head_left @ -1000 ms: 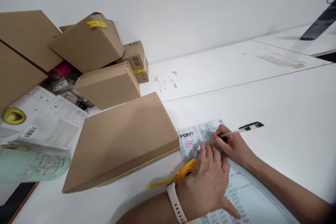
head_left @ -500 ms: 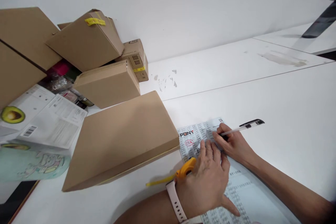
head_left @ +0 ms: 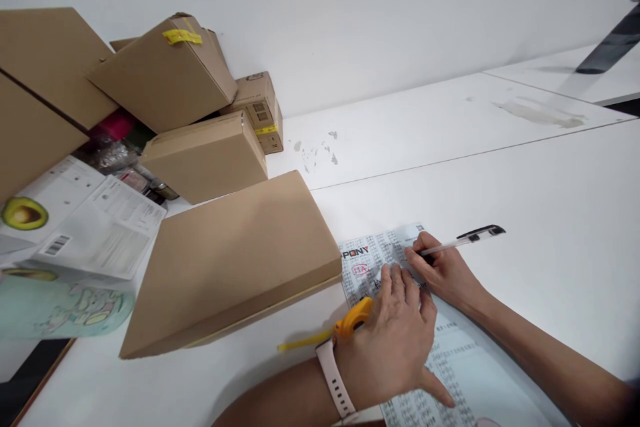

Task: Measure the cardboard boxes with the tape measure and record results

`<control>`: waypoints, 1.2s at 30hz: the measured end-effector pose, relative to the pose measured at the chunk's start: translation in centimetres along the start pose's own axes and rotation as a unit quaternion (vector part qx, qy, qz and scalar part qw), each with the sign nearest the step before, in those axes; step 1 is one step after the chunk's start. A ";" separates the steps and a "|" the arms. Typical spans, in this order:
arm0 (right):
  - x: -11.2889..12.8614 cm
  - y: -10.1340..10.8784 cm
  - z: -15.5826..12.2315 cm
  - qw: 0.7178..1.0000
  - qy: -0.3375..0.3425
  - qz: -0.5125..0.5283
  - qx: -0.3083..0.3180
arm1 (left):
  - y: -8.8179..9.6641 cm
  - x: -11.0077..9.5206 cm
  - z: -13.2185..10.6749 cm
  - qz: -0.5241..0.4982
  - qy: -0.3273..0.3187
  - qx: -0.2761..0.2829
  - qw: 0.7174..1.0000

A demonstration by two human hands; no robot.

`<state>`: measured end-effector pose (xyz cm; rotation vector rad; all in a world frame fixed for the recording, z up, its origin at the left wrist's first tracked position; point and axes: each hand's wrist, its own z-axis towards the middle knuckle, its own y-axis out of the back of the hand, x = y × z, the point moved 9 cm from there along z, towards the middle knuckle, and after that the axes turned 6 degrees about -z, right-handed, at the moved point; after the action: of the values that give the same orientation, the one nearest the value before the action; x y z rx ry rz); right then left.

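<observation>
A printed paper sheet point(head_left: 356, 287), covered in small lettering with the word PONY and a red stamp, lies on the white table. My left hand point(head_left: 395, 333) rests flat across it, fingers stretched out and thumb spread, with a pale pink watch strap on the wrist. Pinched in my right hand point(head_left: 445, 273) is a pen point(head_left: 470, 238) with a clear barrel and black cap end. Its tip is hidden behind the fingers, close to the sheet. Beside my left hand sits an orange tape measure point(head_left: 354, 317) with a yellow strip point(head_left: 305, 341) sticking out.
A flat cardboard box point(head_left: 240, 247) lies left of the sheet. More cardboard boxes point(head_left: 170, 73) are stacked behind it. A white avocado-printed package point(head_left: 105, 230) and a pale green item point(head_left: 60, 307) are at the left. A dark bottle point(head_left: 610, 43) stands far right.
The view has shifted very slightly. Both hands stay in nearly the same place, and the pen tilts almost as before.
</observation>
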<state>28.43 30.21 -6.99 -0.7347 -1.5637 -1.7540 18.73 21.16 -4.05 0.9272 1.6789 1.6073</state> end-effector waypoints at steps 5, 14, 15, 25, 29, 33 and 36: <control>0.3 0.2 0.0 1.000 -0.003 -0.010 0.001 | 0.1 0.1 0.0 -0.004 -0.001 0.014 1.000; 0.0 0.2 0.1 1.000 -0.013 -0.006 -0.002 | 0.0 0.0 -0.1 0.005 -0.003 0.011 1.000; 0.0 0.2 0.1 1.000 -0.011 -0.008 -0.004 | -0.1 0.0 -0.1 0.004 -0.003 0.016 1.000; 0.1 0.3 0.0 1.000 -0.010 -0.019 -0.002 | -0.1 -0.1 -0.1 0.001 -0.005 0.022 1.000; 0.1 0.5 0.1 1.000 -0.013 -0.023 -0.011 | -0.1 -0.1 0.0 -0.004 -0.007 0.038 0.999; 0.2 0.3 0.1 1.000 -0.015 -0.020 -0.003 | -0.2 0.0 0.1 -0.006 -0.007 0.039 0.999; 0.1 0.5 0.0 0.999 -0.018 -0.031 -0.011 | -0.2 0.0 0.0 -0.002 -0.006 0.024 1.000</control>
<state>28.77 30.19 -6.60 -0.7381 -1.6097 -1.8143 18.76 21.14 -4.25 0.9547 1.7160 1.5627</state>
